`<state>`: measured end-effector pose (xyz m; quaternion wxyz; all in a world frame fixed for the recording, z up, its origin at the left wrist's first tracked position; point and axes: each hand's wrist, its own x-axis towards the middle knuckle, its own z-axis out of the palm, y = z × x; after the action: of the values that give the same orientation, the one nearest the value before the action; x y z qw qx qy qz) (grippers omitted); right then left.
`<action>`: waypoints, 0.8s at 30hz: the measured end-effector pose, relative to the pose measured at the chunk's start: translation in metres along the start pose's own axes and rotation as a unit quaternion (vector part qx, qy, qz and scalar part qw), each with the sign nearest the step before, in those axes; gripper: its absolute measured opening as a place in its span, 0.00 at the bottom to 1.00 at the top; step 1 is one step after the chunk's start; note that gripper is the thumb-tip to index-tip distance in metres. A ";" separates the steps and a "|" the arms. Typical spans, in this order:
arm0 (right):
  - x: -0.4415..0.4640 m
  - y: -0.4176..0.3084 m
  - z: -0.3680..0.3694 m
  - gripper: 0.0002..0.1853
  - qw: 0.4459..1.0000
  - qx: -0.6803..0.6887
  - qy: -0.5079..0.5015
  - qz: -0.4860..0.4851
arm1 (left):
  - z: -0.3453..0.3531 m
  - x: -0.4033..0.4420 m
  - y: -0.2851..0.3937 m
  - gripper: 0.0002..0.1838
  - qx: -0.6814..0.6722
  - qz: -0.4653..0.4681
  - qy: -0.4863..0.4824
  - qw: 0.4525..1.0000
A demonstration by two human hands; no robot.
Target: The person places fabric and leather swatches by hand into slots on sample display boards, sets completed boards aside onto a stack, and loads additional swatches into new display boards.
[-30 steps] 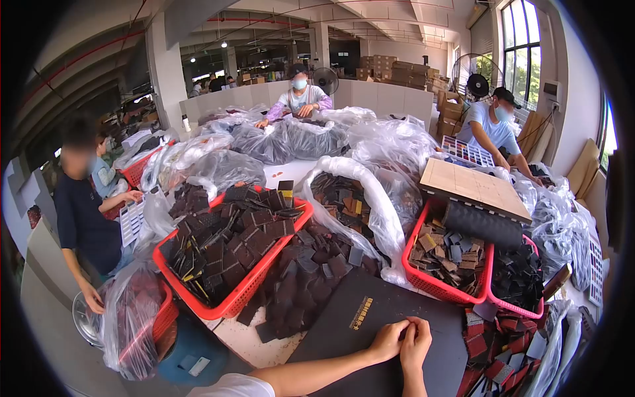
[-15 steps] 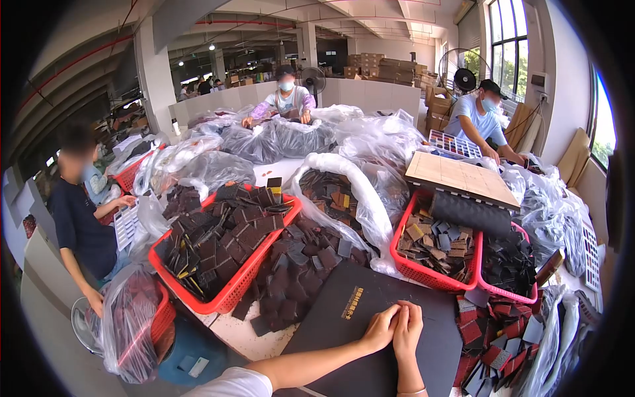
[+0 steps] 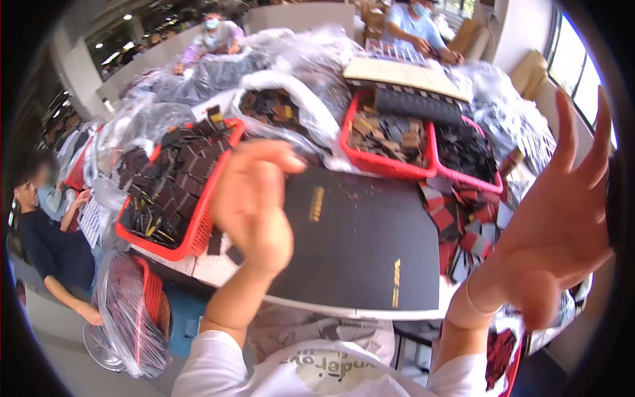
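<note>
My left hand (image 3: 256, 198) is raised above the left edge of a black folder-like board (image 3: 360, 241) with gold lettering. It is slightly blurred; its fingers bend loosely to the right, apart from the thumb, with nothing visible in them. On the right, my right hand (image 3: 559, 212) is lifted close to the camera, fingers spread and empty, with a thin bracelet at the wrist. Below and behind it lie red and grey sample pieces (image 3: 463, 221). The board lies flat on the table in front of my body.
A red basket of dark brown pieces (image 3: 188, 246) stands at left. Further back are a red basket of tan and grey pieces (image 3: 390, 167), a pink basket of black pieces (image 3: 486, 183), a black roll (image 3: 418, 108) and clear plastic bags (image 3: 304, 43). Several people work around the table.
My hands were clasped together on the black board; now they are apart and raised, the right one far to the right. The view has tilted down, showing my shirt and lap.
</note>
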<state>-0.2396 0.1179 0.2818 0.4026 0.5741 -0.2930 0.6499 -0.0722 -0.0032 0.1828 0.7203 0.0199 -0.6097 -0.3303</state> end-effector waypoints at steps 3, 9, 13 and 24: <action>0.018 -0.001 0.004 0.59 0.994 -0.009 -0.058 -0.097 | -0.016 0.020 0.064 0.16 0.014 0.100 -0.078 0.992; 0.031 -0.014 -0.016 0.56 0.981 -0.025 -0.115 -0.156 | -0.014 0.016 0.155 0.09 -0.007 -0.112 -0.137 0.984; 0.045 -0.024 -0.037 0.53 0.976 -0.039 -0.131 -0.171 | -0.003 0.030 0.196 0.07 -0.082 -0.310 -0.250 0.914; 0.062 -0.043 -0.082 0.47 0.961 -0.106 -0.183 -0.180 | 0.051 0.023 0.122 0.06 -0.023 0.018 -0.396 0.918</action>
<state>-0.2453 0.2203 0.3255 0.5111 0.6804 -0.3208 0.4158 -0.0619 0.0994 0.2684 0.4257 -0.1402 -0.8379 -0.3115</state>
